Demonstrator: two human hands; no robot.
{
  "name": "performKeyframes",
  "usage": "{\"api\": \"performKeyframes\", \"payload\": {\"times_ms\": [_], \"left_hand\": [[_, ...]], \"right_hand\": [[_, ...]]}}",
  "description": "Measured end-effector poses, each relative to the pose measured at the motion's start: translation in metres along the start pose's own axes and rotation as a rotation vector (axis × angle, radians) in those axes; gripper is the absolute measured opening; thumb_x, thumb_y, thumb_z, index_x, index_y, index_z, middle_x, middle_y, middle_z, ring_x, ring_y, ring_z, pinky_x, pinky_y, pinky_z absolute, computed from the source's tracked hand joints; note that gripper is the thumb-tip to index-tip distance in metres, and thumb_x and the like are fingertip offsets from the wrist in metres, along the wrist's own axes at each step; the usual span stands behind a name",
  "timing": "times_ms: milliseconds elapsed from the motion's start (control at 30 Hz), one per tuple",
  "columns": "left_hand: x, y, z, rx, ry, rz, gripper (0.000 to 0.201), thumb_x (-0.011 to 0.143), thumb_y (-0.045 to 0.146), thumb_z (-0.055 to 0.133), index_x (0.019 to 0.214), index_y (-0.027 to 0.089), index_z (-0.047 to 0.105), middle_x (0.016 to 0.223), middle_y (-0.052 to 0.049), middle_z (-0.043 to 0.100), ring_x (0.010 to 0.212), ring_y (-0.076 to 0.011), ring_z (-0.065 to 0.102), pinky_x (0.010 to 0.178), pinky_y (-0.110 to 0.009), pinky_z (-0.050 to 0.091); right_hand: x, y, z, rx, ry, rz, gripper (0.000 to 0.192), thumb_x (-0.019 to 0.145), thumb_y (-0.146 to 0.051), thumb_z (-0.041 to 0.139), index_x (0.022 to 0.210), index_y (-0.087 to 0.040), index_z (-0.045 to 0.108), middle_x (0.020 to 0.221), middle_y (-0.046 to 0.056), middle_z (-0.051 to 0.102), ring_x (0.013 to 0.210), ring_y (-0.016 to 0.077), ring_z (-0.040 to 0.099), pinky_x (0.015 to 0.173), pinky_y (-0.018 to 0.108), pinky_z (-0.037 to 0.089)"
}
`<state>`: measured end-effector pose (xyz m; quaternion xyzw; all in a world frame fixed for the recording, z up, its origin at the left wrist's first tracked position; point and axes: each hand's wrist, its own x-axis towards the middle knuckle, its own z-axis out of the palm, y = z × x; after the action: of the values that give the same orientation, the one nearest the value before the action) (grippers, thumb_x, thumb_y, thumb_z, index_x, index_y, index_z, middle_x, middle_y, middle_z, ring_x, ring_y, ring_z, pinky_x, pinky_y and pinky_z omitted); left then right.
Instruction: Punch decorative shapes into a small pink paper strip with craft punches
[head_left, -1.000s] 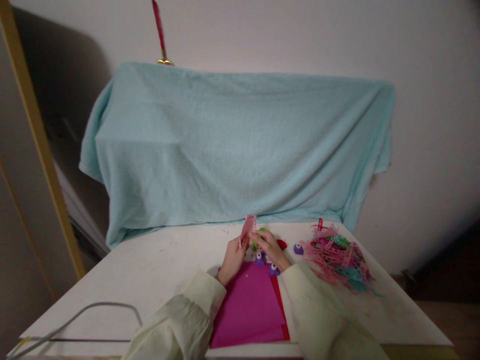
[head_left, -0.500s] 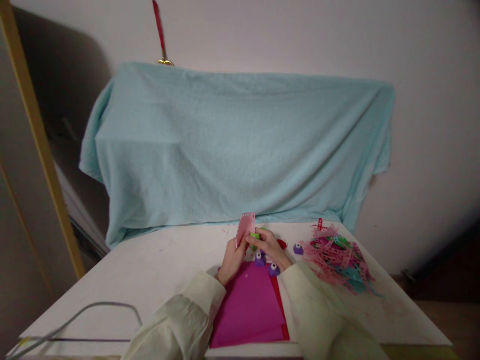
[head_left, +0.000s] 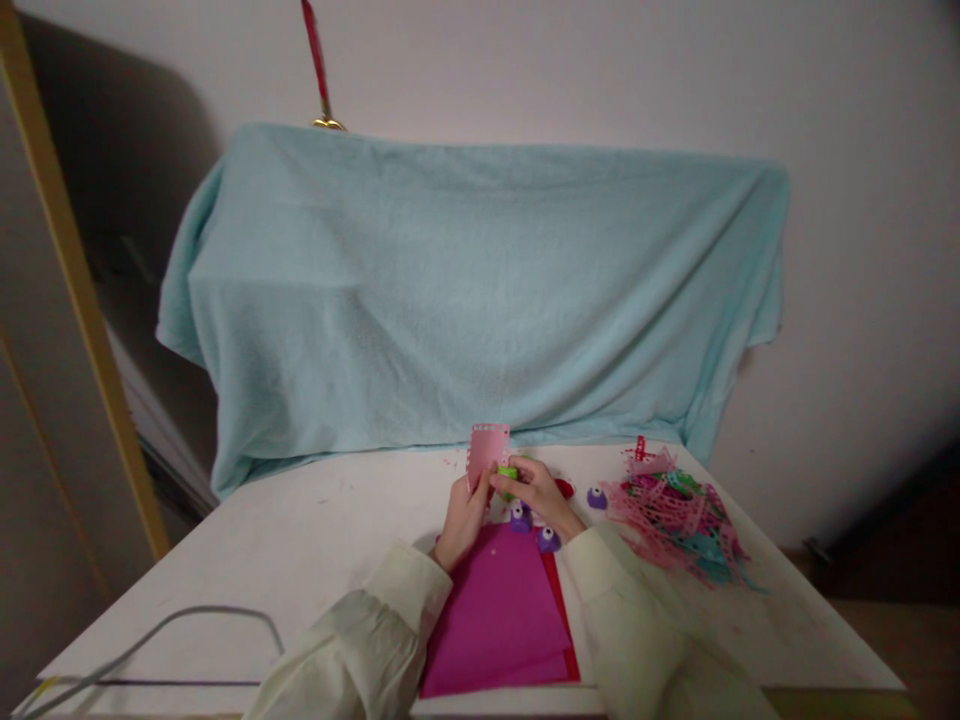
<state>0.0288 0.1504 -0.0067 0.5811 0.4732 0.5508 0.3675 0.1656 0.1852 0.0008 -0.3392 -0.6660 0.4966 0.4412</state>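
My left hand (head_left: 466, 517) pinches a pink sheet of paper (head_left: 488, 447) that stands up above the table, with small holes punched along its edges. In my right hand (head_left: 538, 492) is a small green craft punch (head_left: 508, 474), set against the right edge of that sheet. Both hands are closed and almost touch each other. Just below them on the table lie two purple punches with white tops, one (head_left: 520, 516) beside the other (head_left: 548, 539). Magenta paper sheets (head_left: 499, 620) lie between my forearms, over a red sheet (head_left: 568, 640).
Another purple punch (head_left: 596, 498) and a red piece (head_left: 564, 488) lie right of my hands. Farther right is a heap of punched paper strips (head_left: 679, 515). A grey cable (head_left: 202, 609) curves over the white table (head_left: 315, 540). Behind hangs a light blue towel (head_left: 480, 290).
The pink sheet has turned to face me more squarely, its top left corner shifting left. The green punch and both hands stay almost in place.
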Motion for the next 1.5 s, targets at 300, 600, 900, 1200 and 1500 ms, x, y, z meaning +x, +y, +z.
{"api": "performKeyframes", "payload": {"times_ms": [300, 600, 900, 1200, 1500], "left_hand": [[0.002, -0.001, -0.001, 0.025, 0.051, 0.027, 0.049, 0.086, 0.055, 0.036, 0.06, 0.015, 0.049, 0.054, 0.003, 0.042, 0.051, -0.0102, 0.038, 0.05, -0.021, 0.029], [0.004, -0.01, -0.002, 0.081, -0.05, 0.106, 0.049, 0.086, 0.055, 0.034, 0.065, 0.015, 0.052, 0.056, 0.002, 0.047, 0.054, -0.0119, 0.041, 0.053, -0.021, 0.031], [0.007, -0.018, -0.003, 0.071, -0.114, 0.152, 0.052, 0.086, 0.056, 0.034, 0.075, 0.013, 0.06, 0.061, -0.001, 0.055, 0.058, -0.0134, 0.045, 0.057, -0.021, 0.034], [0.006, -0.014, 0.002, 0.067, -0.152, 0.067, 0.05, 0.087, 0.054, 0.035, 0.065, 0.014, 0.056, 0.055, 0.002, 0.049, 0.053, -0.0114, 0.042, 0.052, -0.021, 0.031], [0.002, -0.011, 0.004, -0.029, -0.159, -0.001, 0.044, 0.087, 0.05, 0.038, 0.066, 0.014, 0.053, 0.057, 0.002, 0.048, 0.053, -0.0113, 0.042, 0.051, -0.021, 0.031]], "right_hand": [[0.001, 0.006, -0.001, -0.031, -0.056, -0.015, 0.039, 0.07, -0.047, 0.064, 0.06, -0.018, 0.04, 0.057, -0.006, 0.034, 0.051, 0.0078, 0.031, 0.047, 0.021, 0.025], [-0.001, -0.002, 0.001, 0.113, 0.039, -0.016, 0.034, 0.071, -0.048, 0.063, 0.068, -0.018, 0.046, 0.061, -0.004, 0.042, 0.054, 0.0096, 0.042, 0.048, 0.02, 0.031], [-0.001, -0.002, 0.003, 0.114, 0.052, -0.025, 0.032, 0.073, -0.048, 0.062, 0.073, -0.018, 0.05, 0.061, -0.004, 0.043, 0.052, 0.0089, 0.04, 0.045, 0.02, 0.03], [0.0, 0.001, -0.001, 0.011, 0.067, -0.041, 0.032, 0.076, -0.049, 0.057, 0.07, -0.018, 0.053, 0.051, -0.006, 0.043, 0.042, 0.0078, 0.036, 0.042, 0.021, 0.029], [0.0, 0.001, -0.003, 0.01, 0.079, -0.047, 0.031, 0.076, -0.046, 0.058, 0.067, -0.018, 0.049, 0.049, -0.006, 0.043, 0.04, 0.007, 0.034, 0.041, 0.021, 0.027]]}}
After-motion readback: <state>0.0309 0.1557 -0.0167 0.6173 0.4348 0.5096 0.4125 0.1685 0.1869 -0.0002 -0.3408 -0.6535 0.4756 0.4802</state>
